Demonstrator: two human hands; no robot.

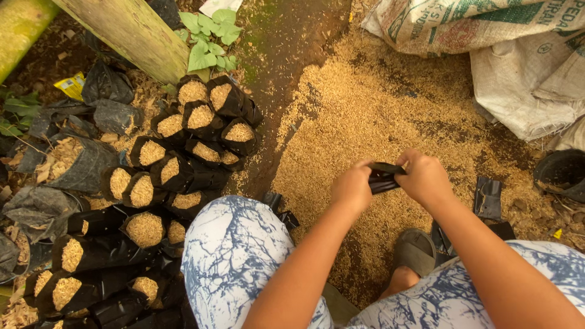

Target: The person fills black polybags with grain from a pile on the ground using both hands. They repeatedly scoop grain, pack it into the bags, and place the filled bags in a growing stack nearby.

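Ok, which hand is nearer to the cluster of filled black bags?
Left. The left hand grips the empty black bag on the side facing the filled black bags; the right hand holds the bag's other end, farther from them.

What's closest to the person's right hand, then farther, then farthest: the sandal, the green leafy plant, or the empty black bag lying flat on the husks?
From the right hand:
1. Empty black bag, just to the right on the husks.
2. Sandal, below the hand, on the person's foot.
3. Green leafy plant, far off at the top left beside the post.
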